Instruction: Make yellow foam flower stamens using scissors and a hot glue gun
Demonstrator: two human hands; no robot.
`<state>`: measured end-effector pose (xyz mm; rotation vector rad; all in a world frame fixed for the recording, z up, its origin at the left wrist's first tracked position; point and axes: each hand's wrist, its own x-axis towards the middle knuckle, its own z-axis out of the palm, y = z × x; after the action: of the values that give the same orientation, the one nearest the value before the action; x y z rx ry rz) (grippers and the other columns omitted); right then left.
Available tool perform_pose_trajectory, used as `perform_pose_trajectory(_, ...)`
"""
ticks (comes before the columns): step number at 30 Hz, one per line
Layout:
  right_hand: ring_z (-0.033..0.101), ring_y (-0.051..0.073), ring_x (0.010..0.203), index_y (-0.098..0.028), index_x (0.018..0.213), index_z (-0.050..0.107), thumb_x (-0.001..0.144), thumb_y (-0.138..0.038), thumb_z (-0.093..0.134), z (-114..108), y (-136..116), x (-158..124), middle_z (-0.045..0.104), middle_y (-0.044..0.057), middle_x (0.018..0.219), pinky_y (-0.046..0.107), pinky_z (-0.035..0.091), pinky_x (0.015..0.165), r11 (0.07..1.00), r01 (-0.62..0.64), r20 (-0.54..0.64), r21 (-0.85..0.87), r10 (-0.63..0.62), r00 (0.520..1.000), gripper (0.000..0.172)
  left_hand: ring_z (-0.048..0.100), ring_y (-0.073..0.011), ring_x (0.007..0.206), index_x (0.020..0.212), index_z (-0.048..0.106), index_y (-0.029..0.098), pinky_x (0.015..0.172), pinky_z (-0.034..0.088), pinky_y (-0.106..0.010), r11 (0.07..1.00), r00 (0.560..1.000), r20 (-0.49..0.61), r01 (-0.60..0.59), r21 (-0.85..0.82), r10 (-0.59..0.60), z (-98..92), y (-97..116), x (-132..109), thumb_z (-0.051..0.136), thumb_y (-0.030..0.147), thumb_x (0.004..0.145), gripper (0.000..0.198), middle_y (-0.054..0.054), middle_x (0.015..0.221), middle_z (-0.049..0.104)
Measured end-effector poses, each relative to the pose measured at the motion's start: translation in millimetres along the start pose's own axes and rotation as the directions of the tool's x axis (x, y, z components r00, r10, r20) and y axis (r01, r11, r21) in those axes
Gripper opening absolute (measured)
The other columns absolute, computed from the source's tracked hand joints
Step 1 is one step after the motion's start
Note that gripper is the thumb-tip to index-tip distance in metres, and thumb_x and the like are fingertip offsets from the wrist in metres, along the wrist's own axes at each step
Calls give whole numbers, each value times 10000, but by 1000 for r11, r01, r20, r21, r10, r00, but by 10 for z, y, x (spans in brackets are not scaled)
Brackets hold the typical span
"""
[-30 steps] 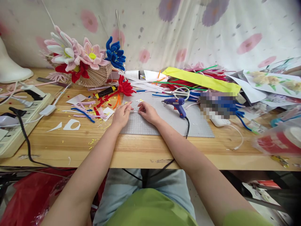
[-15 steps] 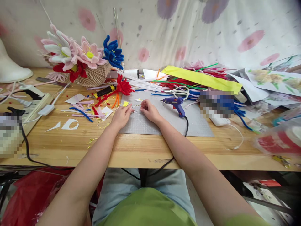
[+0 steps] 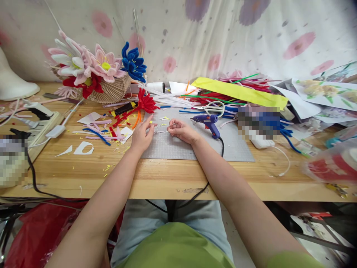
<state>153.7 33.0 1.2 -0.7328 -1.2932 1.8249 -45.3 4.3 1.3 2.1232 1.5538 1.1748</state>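
Both hands rest on the grey cutting mat (image 3: pixel 195 147) near its left end. My left hand (image 3: pixel 142 134) lies mostly flat, its fingers stretched toward a thin white piece (image 3: pixel 161 131) between the hands. My right hand (image 3: pixel 181 130) is curled, thumb and fingers pinched on the other end of that white piece. A blue glue gun (image 3: pixel 208 122) lies just right of my right hand. A red pipe-cleaner flower (image 3: pixel 146 103) lies just beyond my left hand.
Scissors (image 3: pixel 213 108), a yellow paper strip (image 3: pixel 242 93) and a heap of coloured pipe cleaners (image 3: pixel 212 98) lie behind the mat. A basket of pipe-cleaner flowers (image 3: pixel 95 76) stands back left. A power strip (image 3: pixel 36 123) sits left; a red-and-clear container (image 3: pixel 331 165) sits right.
My left hand has opened and its fingers now stretch forward. My right hand has lifted slightly and curled into a pinch on the white piece.
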Motion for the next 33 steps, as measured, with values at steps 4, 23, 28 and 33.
perform_pose_trajectory(4, 446, 55, 549, -199, 799, 437, 551, -267, 782, 13, 31, 23, 571, -59, 681, 196, 305, 524, 999, 41, -40, 13, -40, 998, 430, 606, -140, 866, 1270, 481, 216, 760, 460, -259, 995, 996, 85, 38, -90, -31, 57, 49, -15, 551, 366, 812, 488, -51, 1080, 668)
perform_pose_trajectory(23, 514, 97, 682, -230, 760, 501, 661, -372, 712, -183, -910, -466, 534, -24, 758, 250, 448, 633, 878, 416, -199, -237, -463, 864, 273, 505, -112, 593, 656, 609, 176, 597, 383, -246, 972, 978, 8, 206, -110, -206, 185, 136, -25, 583, 266, 742, 127, 7, 637, 601)
perform_pose_trajectory(28, 516, 113, 710, -231, 819, 560, 633, -491, 700, -801, -1039, -837, 543, 5, 807, 266, 455, 645, 764, 497, -408, -411, -642, 649, 348, 520, -122, 593, 636, 592, 178, 599, 384, -257, 957, 966, -1, 256, -137, -259, 165, 249, 98, 580, 289, 737, 151, 9, 610, 592)
perform_pose_trajectory(33, 572, 222, 830, -196, 943, 592, 556, -423, 766, -1043, -497, -860, 618, 58, 868, 377, 455, 746, 729, -71, -429, -681, -319, 845, 481, 534, -124, 575, 602, 575, 183, 582, 396, -256, 910, 941, 126, 337, -240, -316, 359, 474, 209, 575, 270, 734, 158, 15, 587, 602)
